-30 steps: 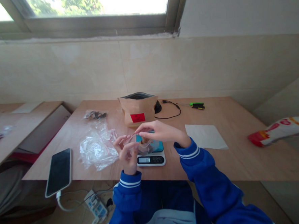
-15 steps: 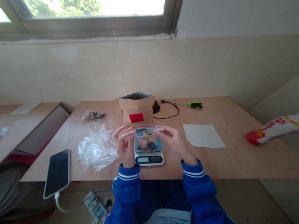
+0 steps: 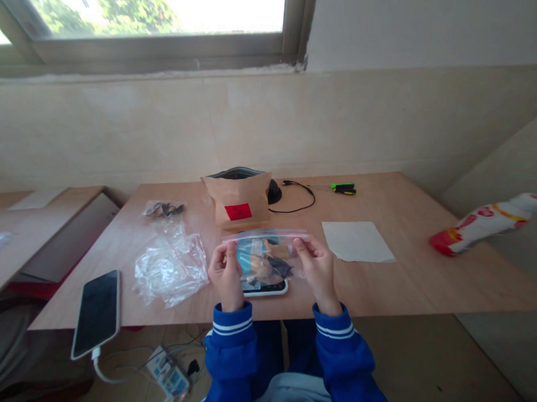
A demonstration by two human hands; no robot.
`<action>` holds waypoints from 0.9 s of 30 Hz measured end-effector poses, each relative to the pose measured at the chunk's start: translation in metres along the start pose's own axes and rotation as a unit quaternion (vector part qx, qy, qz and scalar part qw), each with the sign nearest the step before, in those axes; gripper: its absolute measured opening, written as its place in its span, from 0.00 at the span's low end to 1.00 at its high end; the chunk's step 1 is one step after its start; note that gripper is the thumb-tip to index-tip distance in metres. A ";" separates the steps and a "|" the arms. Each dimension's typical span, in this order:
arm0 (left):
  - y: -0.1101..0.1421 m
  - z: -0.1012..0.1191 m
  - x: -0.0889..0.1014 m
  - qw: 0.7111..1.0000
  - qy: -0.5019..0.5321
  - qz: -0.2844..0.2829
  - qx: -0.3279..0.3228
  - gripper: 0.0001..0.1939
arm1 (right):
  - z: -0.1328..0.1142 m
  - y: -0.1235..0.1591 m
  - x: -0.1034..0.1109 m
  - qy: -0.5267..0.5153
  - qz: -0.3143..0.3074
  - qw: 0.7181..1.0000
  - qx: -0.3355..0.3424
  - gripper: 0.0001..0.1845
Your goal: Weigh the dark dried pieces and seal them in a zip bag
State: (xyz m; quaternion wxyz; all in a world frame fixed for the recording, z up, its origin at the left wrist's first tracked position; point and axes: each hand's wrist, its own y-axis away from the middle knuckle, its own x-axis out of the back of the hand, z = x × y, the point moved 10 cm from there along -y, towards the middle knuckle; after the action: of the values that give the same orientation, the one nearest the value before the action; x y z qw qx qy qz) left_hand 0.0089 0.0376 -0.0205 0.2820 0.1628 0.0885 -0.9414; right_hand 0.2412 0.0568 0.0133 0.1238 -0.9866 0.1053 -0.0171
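My left hand (image 3: 225,276) and my right hand (image 3: 317,274) pinch the two top corners of a clear zip bag (image 3: 265,260) with a red seal strip. The bag hangs stretched between them and holds brown pieces and some dark ones. Below it sits a digital kitchen scale (image 3: 265,289) with a blue top. The bag hides most of the scale, including its display, and only the white front edge shows. I cannot tell whether the bag touches the scale.
Behind my hands stands a kraft paper pouch (image 3: 238,206) with a red label. Left of them lie crumpled clear plastic (image 3: 170,270), a small bag of dark pieces (image 3: 163,209) and a phone (image 3: 96,314). A white paper sheet (image 3: 355,241) lies to the right.
My hands have moved apart from their close pinch over the scale. The bag now hangs spread between them, nearer me, and covers the scale's display.
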 end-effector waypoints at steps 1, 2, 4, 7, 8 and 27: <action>0.001 0.002 0.000 1.000 0.008 0.004 -0.002 0.18 | -0.001 0.000 0.004 -0.002 0.014 1.000 0.000 0.17; 0.002 0.004 -0.001 1.000 0.016 0.004 -0.007 0.18 | -0.001 0.000 0.007 -0.005 0.021 1.000 -0.002 0.17; 0.004 0.008 -0.004 1.000 0.025 -0.005 -0.009 0.17 | 0.000 0.001 0.011 -0.007 0.027 1.000 -0.012 0.18; 0.004 0.006 -0.010 0.999 0.030 -0.035 0.022 0.18 | 0.003 0.002 0.018 -0.001 0.037 0.999 -0.032 0.20; 0.003 0.004 -0.011 0.998 0.028 -0.044 0.031 0.18 | 0.003 0.003 0.019 -0.001 0.040 0.999 -0.036 0.20; 0.000 0.020 0.011 0.988 -0.144 -0.041 -0.047 0.12 | -0.001 0.012 0.024 -0.009 0.090 0.996 -0.009 0.15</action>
State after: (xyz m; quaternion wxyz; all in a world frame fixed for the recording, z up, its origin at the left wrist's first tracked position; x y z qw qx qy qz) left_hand -0.0047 0.0271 -0.0061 0.2606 0.0086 0.0976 -0.9605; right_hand 0.2622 0.0402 0.0117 0.1171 -0.9742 0.1930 0.0035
